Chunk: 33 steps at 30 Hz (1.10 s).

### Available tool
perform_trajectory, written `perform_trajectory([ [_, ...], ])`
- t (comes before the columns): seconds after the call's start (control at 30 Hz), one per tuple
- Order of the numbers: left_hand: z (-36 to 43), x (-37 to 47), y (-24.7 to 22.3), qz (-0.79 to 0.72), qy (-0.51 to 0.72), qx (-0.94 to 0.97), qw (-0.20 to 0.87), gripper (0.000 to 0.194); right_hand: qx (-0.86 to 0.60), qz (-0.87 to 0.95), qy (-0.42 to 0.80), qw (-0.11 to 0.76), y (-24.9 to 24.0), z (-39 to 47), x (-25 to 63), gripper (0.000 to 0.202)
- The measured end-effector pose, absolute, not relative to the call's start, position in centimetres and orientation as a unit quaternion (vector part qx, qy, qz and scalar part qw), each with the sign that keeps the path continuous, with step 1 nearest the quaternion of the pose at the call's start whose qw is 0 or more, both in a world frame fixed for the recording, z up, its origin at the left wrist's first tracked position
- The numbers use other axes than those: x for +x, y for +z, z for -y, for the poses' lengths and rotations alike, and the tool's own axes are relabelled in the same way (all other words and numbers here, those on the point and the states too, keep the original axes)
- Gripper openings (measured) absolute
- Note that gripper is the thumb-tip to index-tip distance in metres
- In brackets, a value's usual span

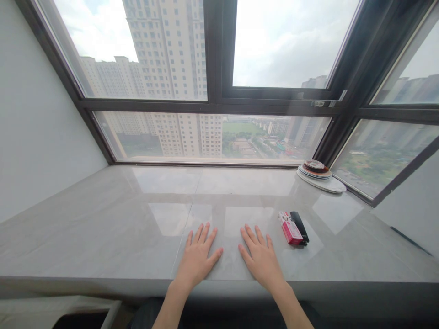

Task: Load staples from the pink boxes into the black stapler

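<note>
My left hand (pixel 198 257) lies flat on the glossy grey sill (pixel 113 233), palm down with the fingers spread. To its right my right hand (pixel 259 257) rests the same way, also holding nothing. A small pink and white box (pixel 291 229) sits a little beyond and to the right of my right hand. Close against the box's right side is a black stapler-like object (pixel 299 226); its exact kind is hard to make out.
A stack of plates or round discs (pixel 317 171) stands in the far right corner by the window frame (pixel 212 106). A thin dark strip (pixel 410 240) runs along the foot of the right wall. Below the sill's front edge, a pale open-topped piece (pixel 51 310) shows at lower left.
</note>
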<state>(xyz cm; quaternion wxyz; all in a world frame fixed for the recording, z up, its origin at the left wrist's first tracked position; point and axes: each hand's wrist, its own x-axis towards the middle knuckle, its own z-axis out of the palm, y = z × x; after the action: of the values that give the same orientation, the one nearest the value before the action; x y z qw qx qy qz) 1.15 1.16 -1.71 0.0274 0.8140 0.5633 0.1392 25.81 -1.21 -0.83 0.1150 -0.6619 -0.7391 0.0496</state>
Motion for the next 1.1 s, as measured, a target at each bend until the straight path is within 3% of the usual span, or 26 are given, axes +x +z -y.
perform_trajectory([
  [0.23,-1.2,1.2,-1.6,-0.565,0.139,0.813,0.029,0.068,-0.658,0.734,0.073,0.152,-0.9,1.0,25.7,0.059],
  [0.4,-1.2,1.1,-1.6,-0.566,0.14,0.812,0.03,0.068,-0.622,0.683,0.174,0.342,2.0,1.0,29.2,0.055],
  [0.5,-1.2,1.1,-1.7,-0.566,0.14,0.812,0.029,0.067,-0.679,0.594,0.083,0.423,3.9,0.2,35.2,0.059],
  [0.63,-1.2,1.1,-1.8,-0.567,0.141,0.811,0.027,0.066,-0.8,0.483,0.069,0.349,4.0,-2.1,43.9,0.064],
  [0.8,-1.2,1.2,-1.9,-0.569,0.149,0.808,0.033,0.066,-0.736,0.599,0.214,0.232,2.1,-3.6,45.8,0.057],
  [1.1,-1.2,1.5,-1.1,-0.58,0.229,0.775,0.104,0.056,-0.64,0.637,0.271,0.333,1.1,-3.1,28.7,0.054],
])
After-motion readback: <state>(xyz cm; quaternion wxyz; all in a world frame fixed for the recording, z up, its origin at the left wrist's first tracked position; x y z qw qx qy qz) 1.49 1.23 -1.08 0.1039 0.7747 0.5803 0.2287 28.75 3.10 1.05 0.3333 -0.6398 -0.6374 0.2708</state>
